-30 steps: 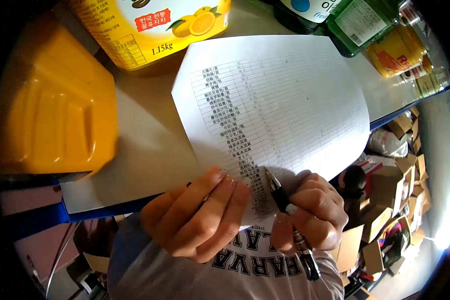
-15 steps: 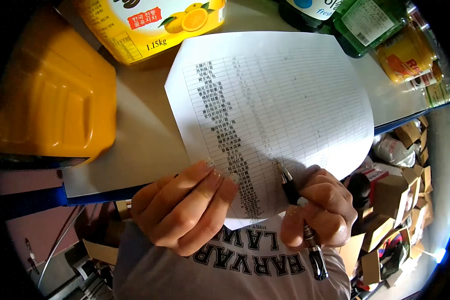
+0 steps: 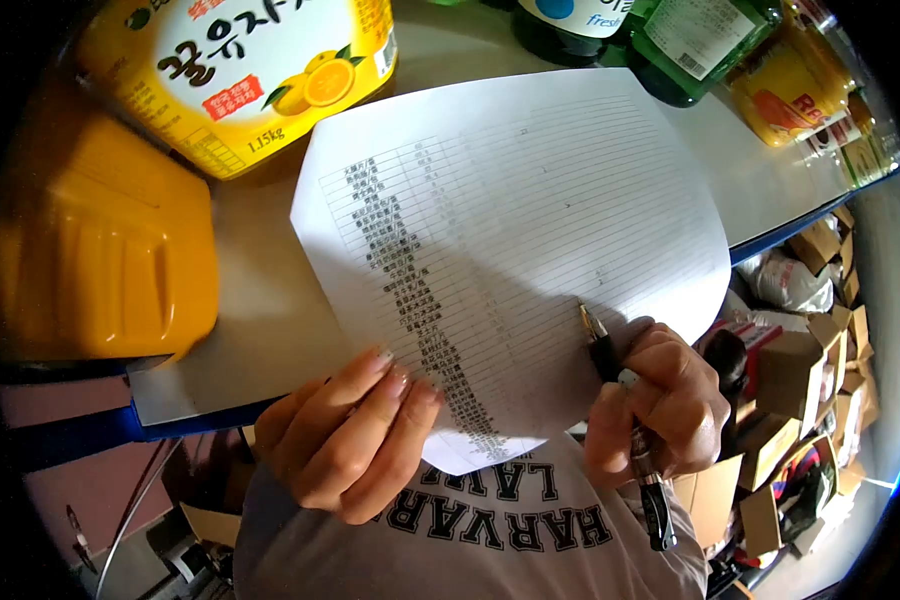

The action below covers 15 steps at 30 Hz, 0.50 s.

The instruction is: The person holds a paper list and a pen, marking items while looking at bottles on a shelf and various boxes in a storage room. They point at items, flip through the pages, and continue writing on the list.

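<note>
The left hand (image 3: pixel 355 440) has its fingertips over the lower left edge of a printed list sheet (image 3: pixel 490 220); the right hand (image 3: pixel 660 405) grips a black pen (image 3: pixel 602 355), nib towards the ruled rows; a honey citron tea jar (image 3: pixel 270 85) and green bottle (image 3: pixel 700 45) stand on the worktop (image 3: pixel 260 335); cardboard boxes (image 3: pixel 785 375) lie beyond.

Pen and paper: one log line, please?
right hand: holds pen | left hand: at paper's edge | pen tip: over paper, contact unclear
</note>
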Each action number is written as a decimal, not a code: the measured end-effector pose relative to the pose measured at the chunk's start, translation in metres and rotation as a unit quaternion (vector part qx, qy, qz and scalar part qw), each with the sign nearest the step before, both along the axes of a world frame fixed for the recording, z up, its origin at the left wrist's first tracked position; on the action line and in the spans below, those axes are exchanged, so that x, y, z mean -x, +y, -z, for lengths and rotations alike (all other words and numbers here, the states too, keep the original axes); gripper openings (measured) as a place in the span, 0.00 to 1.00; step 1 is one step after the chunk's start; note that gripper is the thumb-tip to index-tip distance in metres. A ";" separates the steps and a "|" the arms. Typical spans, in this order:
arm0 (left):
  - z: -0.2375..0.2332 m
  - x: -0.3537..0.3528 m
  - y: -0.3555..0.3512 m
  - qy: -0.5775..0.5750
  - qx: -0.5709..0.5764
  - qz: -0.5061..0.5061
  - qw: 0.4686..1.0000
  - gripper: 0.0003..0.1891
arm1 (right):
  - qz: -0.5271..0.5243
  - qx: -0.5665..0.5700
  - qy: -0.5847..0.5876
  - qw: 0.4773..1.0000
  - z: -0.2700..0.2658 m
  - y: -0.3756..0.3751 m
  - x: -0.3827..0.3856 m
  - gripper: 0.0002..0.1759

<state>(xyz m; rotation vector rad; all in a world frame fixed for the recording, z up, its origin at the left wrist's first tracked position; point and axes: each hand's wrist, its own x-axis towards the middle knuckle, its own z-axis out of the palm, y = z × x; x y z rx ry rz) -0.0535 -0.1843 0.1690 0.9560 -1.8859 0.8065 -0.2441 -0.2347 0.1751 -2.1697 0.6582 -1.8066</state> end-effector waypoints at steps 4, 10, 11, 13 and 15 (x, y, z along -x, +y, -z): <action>0.001 0.000 -0.001 -0.002 -0.007 0.006 1.000 0.01 | -0.003 -0.003 0.011 1.000 0.000 -0.003 0.007 0.11; -0.001 -0.001 0.002 -0.023 -0.026 0.003 0.999 0.02 | 0.005 -0.013 0.006 1.000 -0.002 -0.005 0.011 0.10; 0.000 -0.002 0.001 -0.021 -0.021 0.005 1.000 0.02 | 0.002 -0.011 0.005 1.000 -0.002 -0.006 0.011 0.10; 0.000 -0.004 0.002 -0.029 -0.019 0.011 0.999 0.02 | 0.004 -0.014 0.009 1.000 -0.003 -0.005 0.012 0.10; 0.000 -0.004 0.002 -0.030 -0.022 0.015 0.999 0.02 | 0.012 -0.023 0.019 0.999 -0.005 -0.004 0.013 0.10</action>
